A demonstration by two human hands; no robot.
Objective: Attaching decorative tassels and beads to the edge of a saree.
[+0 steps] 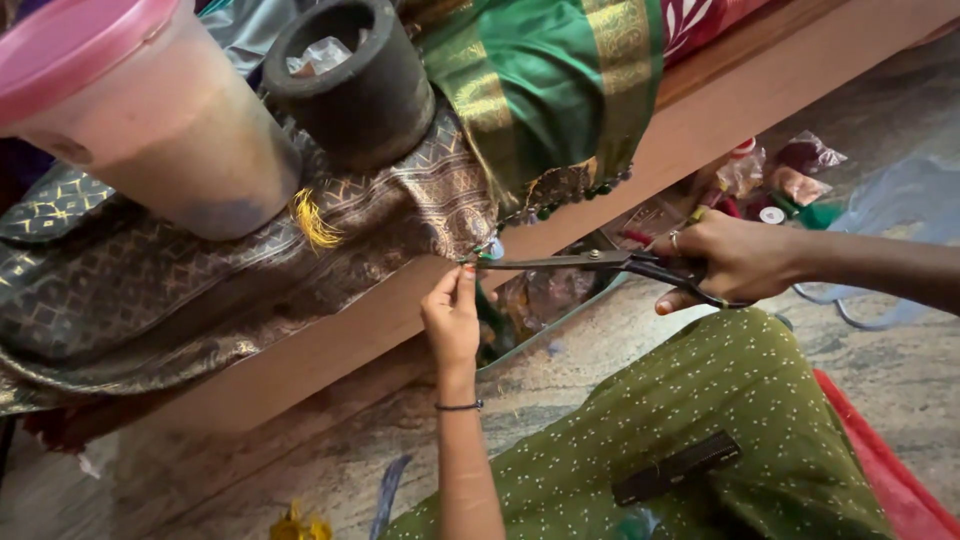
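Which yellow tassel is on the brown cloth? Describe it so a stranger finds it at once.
Start at the wooden ledge and the patterned brown cloth draped over it. The yellow tassel lies there below the pink-lidded tub, the only bright yellow tuft on that dark fabric.

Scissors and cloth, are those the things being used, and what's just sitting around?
In use: scissors in right hand; brown patterned cloth, its edge pinched by left hand.
Lying about: pink-lidded tub, black ring, green cloth, yellow tassel, packets on floor.
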